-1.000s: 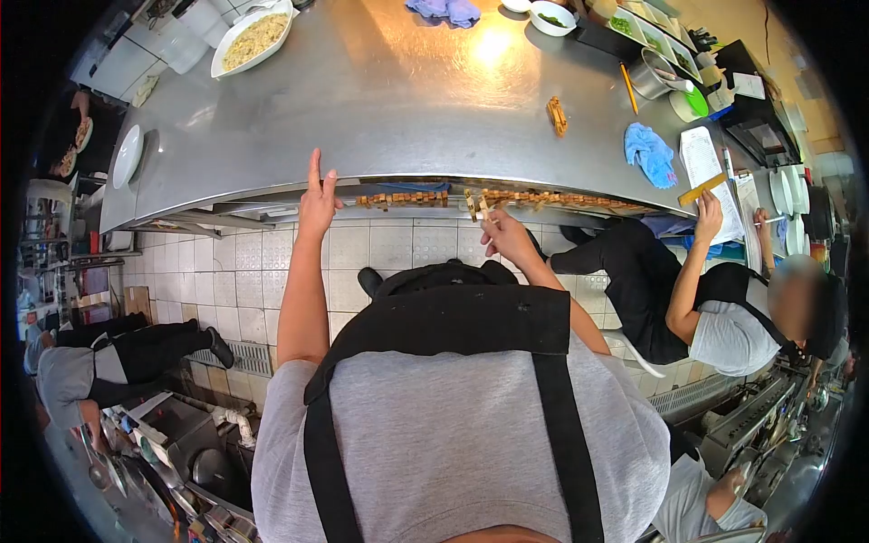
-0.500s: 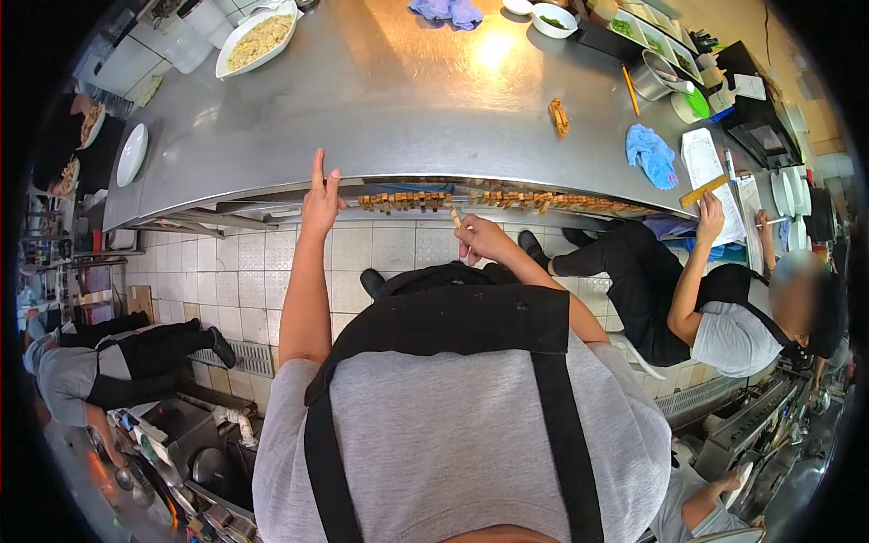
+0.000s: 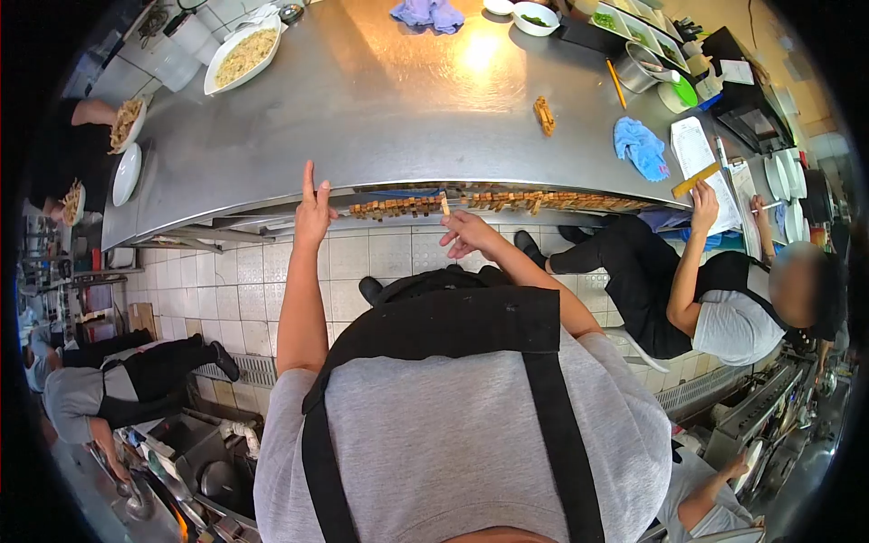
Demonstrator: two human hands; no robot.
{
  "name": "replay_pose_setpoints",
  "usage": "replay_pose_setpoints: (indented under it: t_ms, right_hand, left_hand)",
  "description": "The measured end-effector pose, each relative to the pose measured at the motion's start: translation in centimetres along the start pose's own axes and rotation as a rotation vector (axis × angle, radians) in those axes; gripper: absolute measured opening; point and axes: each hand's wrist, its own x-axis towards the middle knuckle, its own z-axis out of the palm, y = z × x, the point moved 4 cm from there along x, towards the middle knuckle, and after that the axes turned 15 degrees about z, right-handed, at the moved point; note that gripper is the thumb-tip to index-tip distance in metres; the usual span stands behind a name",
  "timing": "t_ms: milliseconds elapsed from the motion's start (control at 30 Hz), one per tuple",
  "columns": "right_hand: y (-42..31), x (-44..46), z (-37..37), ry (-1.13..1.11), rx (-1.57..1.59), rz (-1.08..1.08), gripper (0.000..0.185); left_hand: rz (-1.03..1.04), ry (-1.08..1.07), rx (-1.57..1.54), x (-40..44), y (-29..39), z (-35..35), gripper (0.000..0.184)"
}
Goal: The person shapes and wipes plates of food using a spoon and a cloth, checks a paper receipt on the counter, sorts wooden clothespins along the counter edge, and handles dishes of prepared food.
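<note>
Along the front edge of the steel counter point(image 3: 389, 149) runs a long row of wooden clothespins point(image 3: 534, 201). My right hand point(image 3: 472, 235) is just below this row, its fingers spread apart. One fingertip seems to touch the lower end of a paler clothespin point(image 3: 444, 205) that hangs lower than its neighbours. My left hand point(image 3: 314, 217) is at the counter edge, left of the row's end. Its index finger points forward and the thumb stands apart, with nothing seen in it.
A white dish of chopped food point(image 3: 244, 61), a purple cloth point(image 3: 427, 14), a small brown bundle point(image 3: 544, 116) and a blue cloth point(image 3: 640, 147) lie on the counter. At right, a co-worker point(image 3: 738, 317) holds a yellow strip point(image 3: 696, 180) over papers. Other people stand at left.
My right hand has moved up and left to the row, and its fingers have spread. The paler clothespin, pinched before, is now at the row. My left hand stays near the edge.
</note>
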Motion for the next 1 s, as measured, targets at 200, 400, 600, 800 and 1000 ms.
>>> replay_pose_setpoints:
  t_ms: [200, 400, 600, 800, 1000]
  right_hand:
    - [-3.1, -5.4, -6.8, 0.73, -0.457, -0.551, 0.028]
    - [-7.2, -7.5, -16.8, 1.343, -0.391, -0.558, 0.014]
    - [-9.6, -7.0, -17.3, 1.454, -0.506, -0.466, 0.025]
    - [-10.3, -8.1, -15.6, 1.103, -0.578, -0.401, 0.027]
    - [-12.6, -8.1, -16.3, 1.3, -0.795, -0.732, 0.011]
  left_hand:
    - [0.043, 0.014, 0.016, 0.2, -0.6, 0.1, 0.063]
    - [0.054, 0.013, 0.013, 0.3, -0.5, 0.4, 0.063]
    - [0.062, 0.009, 0.005, -0.4, -1.0, 0.4, 0.061]
    - [0.056, 0.033, -0.001, -0.1, 0.1, 0.2, 0.06]
    - [0.054, 0.027, -0.024, 0.2, 0.0, 0.3, 0.061]
